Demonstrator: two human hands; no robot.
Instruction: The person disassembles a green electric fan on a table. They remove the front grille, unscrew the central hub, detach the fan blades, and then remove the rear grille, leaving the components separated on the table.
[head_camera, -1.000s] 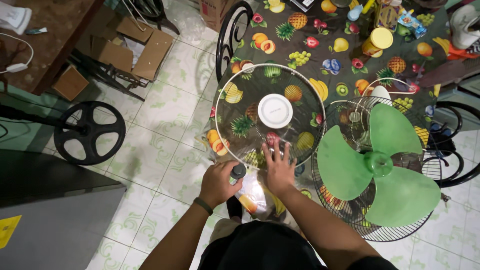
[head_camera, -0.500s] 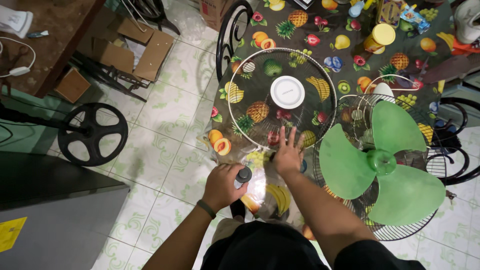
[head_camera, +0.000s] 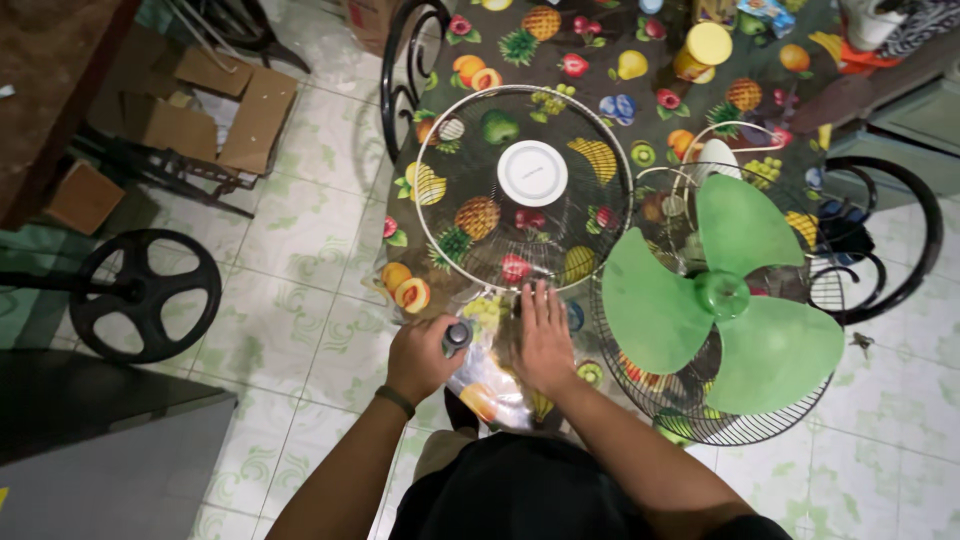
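Observation:
A round wire fan guard with a white centre disc lies flat on a table covered by a fruit-print cloth. My left hand is closed around a small dark, round-topped object at the table's near edge. Beside it, my right hand lies palm down with its fingers spread on the clear plastic over the cloth, fingertips touching the guard's near rim. To the right stands a green three-bladed fan inside its rear wire cage.
A yellow-lidded jar and other small items stand at the table's far side. On the tiled floor to the left are a black wheel-shaped base and flattened cardboard. A dark metal chair stands behind the table.
The wire guard has slid away from me across the table. My right hand followed it, going from resting on the wires to lying flat at its near rim. My left hand stayed closed on the dark object.

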